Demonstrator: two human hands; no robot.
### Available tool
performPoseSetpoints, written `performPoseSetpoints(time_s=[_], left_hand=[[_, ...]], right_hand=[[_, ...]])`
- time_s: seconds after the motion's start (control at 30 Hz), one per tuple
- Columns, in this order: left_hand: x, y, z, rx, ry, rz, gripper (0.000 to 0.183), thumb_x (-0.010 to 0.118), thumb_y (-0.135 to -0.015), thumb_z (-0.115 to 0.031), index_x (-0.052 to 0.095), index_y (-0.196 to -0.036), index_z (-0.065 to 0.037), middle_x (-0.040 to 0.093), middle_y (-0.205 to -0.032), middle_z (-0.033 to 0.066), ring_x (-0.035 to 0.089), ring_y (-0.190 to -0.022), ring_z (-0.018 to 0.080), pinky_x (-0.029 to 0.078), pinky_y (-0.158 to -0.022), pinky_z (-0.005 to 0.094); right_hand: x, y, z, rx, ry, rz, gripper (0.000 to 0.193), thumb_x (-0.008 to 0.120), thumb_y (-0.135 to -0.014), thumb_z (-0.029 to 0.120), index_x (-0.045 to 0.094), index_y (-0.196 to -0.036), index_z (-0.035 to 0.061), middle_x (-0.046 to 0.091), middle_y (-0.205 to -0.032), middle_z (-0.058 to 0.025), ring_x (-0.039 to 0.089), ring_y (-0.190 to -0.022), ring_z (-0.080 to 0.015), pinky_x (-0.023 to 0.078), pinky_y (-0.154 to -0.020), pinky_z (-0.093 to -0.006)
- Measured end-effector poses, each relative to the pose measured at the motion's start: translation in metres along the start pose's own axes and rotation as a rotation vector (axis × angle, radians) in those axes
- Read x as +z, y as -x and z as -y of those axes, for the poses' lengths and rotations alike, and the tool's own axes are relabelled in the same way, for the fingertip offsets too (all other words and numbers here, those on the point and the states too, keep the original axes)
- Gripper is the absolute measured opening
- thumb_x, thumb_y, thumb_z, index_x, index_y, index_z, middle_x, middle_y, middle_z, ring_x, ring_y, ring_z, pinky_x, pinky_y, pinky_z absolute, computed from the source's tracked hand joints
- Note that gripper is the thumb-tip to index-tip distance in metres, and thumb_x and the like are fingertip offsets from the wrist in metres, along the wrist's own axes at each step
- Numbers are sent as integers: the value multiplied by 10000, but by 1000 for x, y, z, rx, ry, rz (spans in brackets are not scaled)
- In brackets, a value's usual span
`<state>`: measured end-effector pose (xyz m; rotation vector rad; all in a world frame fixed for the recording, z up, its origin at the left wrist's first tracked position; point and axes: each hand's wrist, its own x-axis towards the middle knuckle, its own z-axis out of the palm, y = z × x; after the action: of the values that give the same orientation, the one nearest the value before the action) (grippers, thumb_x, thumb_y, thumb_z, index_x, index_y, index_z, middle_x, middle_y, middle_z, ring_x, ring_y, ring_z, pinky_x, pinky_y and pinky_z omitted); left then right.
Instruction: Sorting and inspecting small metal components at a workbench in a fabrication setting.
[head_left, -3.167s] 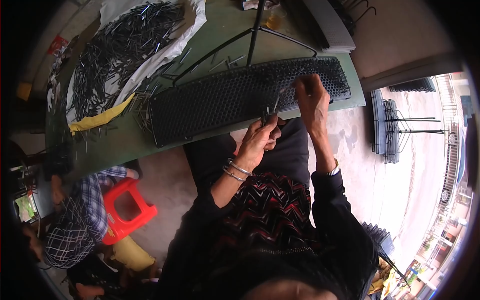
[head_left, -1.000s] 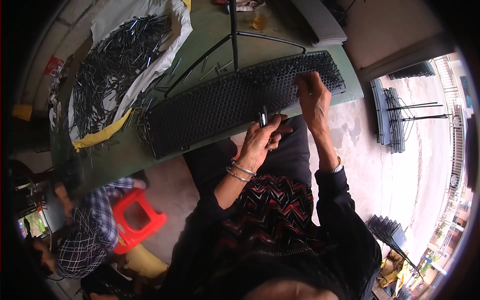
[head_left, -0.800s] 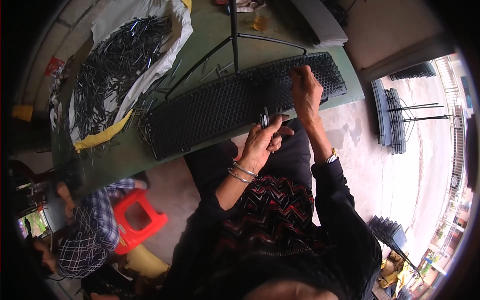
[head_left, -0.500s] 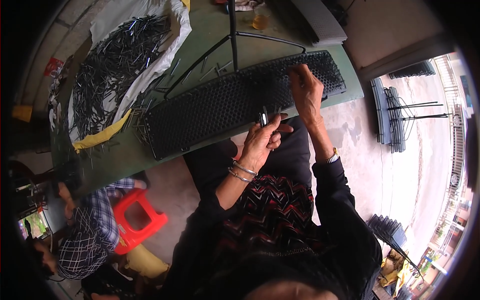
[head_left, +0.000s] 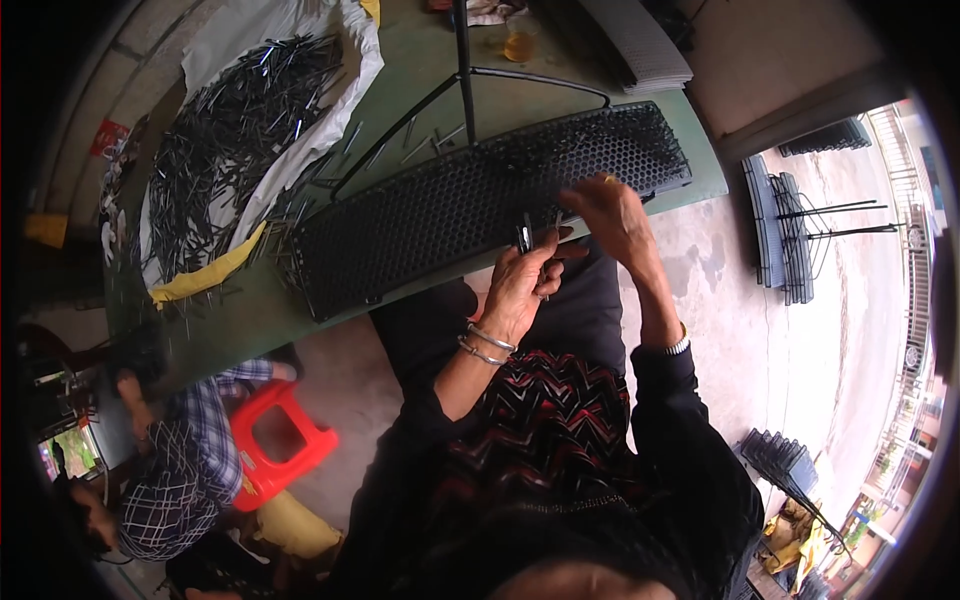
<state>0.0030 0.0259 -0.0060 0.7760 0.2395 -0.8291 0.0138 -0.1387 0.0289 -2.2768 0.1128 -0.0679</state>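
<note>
My left hand [head_left: 520, 285] holds a small bunch of slim dark metal pins [head_left: 525, 235], tips pointing away from me, at the near edge of a long black perforated panel [head_left: 400, 225]. Close by on the right, my right hand [head_left: 610, 220] is curled with its fingers pinched together, beside the pins. Whatever sits in that pinch is too small to make out. Round holes cover the panel in rows. Towards its right end and far edge, many dark pins [head_left: 640, 130] stand up densely from it. A black rod frame [head_left: 466, 90] lies at its far side.
A white sack [head_left: 360, 70] full of loose pins [head_left: 250, 110] lies open at the left of the green table [head_left: 420, 85]. Grey perforated sheets [head_left: 640, 50] are stacked at the far right, near a cup of amber liquid [head_left: 519, 46]. A red stool [head_left: 285, 445] and another person [head_left: 180, 470] are at lower left.
My right hand has come back from above the standing pins towards me and slightly left, to the pins in my left hand. The left hand has hardly moved.
</note>
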Motion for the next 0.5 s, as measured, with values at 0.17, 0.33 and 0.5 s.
performPoseSetpoints(time_s=[0.17,0.33,0.5], left_hand=[[10,1,1,4,-13,-87,248,593,-924,-250,620,-1075,-54,697,-893,131,498,-565,54,288,-427,176],[3,-4,0,-34,-28,-11,318,574,-934,-296,607,-1138,-54,684,-833,107,494,-549,61,275,-420,185],[7,-3,0,-57,-47,21,348,574,-935,-317,600,-1144,-39,647,-751,82,408,-480,37,249,-408,181]], right_hand=[[3,13,-3,43,-324,81,97,581,-877,100,613,-902,12,606,-757,-92,581,-663,-160,450,-559,-293],[0,-9,1,-65,-7,-525,63,583,-884,90,568,-889,29,615,-720,-83,575,-610,-158,455,-563,-288],[16,-37,-18,-234,73,-658,57,607,-859,65,566,-887,38,555,-668,-126,547,-571,-225,430,-541,-323]])
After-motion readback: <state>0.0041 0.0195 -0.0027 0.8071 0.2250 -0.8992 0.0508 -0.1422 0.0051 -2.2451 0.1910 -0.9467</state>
